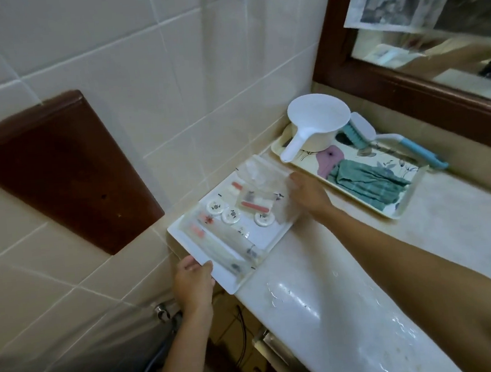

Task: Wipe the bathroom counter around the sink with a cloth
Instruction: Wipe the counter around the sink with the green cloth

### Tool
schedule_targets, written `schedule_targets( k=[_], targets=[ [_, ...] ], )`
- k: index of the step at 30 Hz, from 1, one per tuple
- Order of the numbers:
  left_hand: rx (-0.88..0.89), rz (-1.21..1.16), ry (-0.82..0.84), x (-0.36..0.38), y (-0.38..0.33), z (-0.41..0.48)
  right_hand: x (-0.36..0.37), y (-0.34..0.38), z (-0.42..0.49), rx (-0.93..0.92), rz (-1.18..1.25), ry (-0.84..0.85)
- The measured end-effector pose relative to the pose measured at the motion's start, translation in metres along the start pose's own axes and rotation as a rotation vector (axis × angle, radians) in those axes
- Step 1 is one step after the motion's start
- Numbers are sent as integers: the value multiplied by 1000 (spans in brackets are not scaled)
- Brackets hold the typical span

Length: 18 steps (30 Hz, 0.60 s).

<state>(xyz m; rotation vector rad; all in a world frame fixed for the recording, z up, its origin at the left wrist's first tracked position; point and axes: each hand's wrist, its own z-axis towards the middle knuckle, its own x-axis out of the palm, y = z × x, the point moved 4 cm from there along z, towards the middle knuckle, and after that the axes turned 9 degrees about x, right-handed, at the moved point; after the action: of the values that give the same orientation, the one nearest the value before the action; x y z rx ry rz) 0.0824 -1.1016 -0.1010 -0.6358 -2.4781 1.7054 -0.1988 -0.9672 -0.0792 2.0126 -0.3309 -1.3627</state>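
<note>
A white amenity tray (269, 237) with small wrapped toiletries and round caps sits at the left end of the pale counter (335, 281), against the tiled wall. My left hand (193, 282) grips its near left corner. My right hand (308, 193) holds its far right edge. A crumpled green checked cloth (368, 182) lies on a flowered tray (401, 210) farther along the counter, apart from both hands. The counter's front part is wet and shiny. The sink is out of view.
On the flowered tray stand a white plastic scoop (316, 123) and a blue-handled scrub brush (388, 137). A dark wood-framed mirror (425, 87) runs along the back. A brown wooden shelf (58, 166) juts from the left wall. Pipes and a valve (163, 308) show below the counter.
</note>
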Motion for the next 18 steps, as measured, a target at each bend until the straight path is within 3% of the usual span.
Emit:
schedule_targets(
  k=[3, 6, 10, 14, 18],
  targets=[
    [67, 52, -10, 2, 3, -4, -29, -19, -10, -79, -41, -180],
    [147, 129, -54, 7, -3, -17, -72, -46, -7, -108, -233, -415],
    [340, 328, -98, 28, -24, -49, -96, -84, 10, -19, -442, -272],
    [668, 307, 109, 59, -36, -87, -94, -100, 14, 13, -387, -194],
    [744, 356, 243, 83, -31, -114, -91, -110, 17, 63, -304, -199]
  ],
)
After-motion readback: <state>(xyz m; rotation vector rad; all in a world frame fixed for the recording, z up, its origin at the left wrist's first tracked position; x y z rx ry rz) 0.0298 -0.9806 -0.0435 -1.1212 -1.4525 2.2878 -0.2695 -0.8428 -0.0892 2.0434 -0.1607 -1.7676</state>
